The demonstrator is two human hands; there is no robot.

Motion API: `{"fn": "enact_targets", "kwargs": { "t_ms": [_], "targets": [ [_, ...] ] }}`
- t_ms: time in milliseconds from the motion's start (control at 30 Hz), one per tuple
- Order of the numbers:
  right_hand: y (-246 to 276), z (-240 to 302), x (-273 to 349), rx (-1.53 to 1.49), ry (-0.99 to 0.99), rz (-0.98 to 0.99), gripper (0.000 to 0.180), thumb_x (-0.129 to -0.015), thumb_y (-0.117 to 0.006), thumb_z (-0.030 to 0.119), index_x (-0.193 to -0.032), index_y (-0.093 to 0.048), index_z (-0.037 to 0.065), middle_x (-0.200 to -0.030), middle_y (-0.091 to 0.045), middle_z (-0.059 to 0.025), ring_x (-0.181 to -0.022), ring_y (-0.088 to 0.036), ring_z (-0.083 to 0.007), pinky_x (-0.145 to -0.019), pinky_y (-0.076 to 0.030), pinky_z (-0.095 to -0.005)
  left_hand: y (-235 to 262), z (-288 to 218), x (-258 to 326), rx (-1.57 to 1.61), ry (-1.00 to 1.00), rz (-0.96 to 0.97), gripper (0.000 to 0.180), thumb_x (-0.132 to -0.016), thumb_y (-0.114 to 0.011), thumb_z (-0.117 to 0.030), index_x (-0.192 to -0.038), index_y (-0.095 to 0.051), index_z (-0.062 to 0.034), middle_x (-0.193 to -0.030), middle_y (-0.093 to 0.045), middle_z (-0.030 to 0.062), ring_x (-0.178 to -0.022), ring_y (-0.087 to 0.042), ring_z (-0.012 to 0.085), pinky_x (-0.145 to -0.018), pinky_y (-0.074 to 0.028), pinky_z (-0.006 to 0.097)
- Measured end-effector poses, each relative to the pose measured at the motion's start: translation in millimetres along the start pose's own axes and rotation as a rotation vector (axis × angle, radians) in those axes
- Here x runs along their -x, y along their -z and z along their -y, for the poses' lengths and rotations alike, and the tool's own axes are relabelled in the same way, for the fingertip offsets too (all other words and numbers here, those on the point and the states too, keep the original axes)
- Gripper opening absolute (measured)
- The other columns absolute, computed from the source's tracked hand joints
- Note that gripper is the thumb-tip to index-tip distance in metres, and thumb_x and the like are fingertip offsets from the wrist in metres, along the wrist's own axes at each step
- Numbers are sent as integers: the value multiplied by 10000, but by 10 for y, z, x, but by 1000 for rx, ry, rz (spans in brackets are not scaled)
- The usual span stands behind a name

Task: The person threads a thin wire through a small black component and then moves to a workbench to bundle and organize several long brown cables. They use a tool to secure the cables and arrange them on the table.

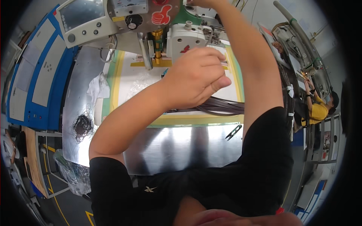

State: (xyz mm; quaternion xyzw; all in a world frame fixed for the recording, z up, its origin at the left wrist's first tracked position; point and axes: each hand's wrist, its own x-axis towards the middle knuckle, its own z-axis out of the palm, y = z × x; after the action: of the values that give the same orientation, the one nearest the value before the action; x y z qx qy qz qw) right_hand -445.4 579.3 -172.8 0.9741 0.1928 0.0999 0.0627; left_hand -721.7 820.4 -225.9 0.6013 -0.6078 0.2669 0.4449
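- The left hand is hovering in front of the sewing machine head, its fingers curling inward; I cannot tell whether it is grasping anything.
- The right hand is showing only in part at the top edge, beside the machine; I cannot tell if it is holding something or just touching.
- The dark, flat straps are lying in a bundle on the yellow-and-green-edged work bed, below the left hand and running rightward behind the right arm.
- The step in hand is looking like tending the machine rather than handling the straps; the next move is probably calling for fingers clear of the needle area.
- Thread snips are resting on the metal surface, near its right side; a black thread tangle is lying at the left.
- A red thumbs-up sticker is decorating the control box; a red emblem is marking the machine head. Any small lettering is staying too tiny for me to read.
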Motion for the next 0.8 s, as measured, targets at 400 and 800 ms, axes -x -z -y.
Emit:
{"fn": "enact_targets", "kwargs": {
  "t_ms": [400,800],
  "targets": [
    [455,444,138,39,25,-4,171,-794,-698,129,-885,-769,3,-857,-729,-228,-798,-701,-369,-736,-548,-460,-115,56,139,104,48,-3,257,-1014,-625,-205,-826,-618,-31,-830,-591,109,-818,-555,336,-785,-470,423],
    [474,539,33,10,-38,-2,225,-736,-749,178,-885,-767,10,-841,-731,-222,-787,-711,-369,-723,-560,-445,-17,73,229,48,110,17,255,-1021,-616,-220,-844,-640,-38,-811,-601,91,-783,-558,315,-725,-477,393]
  ]
}}
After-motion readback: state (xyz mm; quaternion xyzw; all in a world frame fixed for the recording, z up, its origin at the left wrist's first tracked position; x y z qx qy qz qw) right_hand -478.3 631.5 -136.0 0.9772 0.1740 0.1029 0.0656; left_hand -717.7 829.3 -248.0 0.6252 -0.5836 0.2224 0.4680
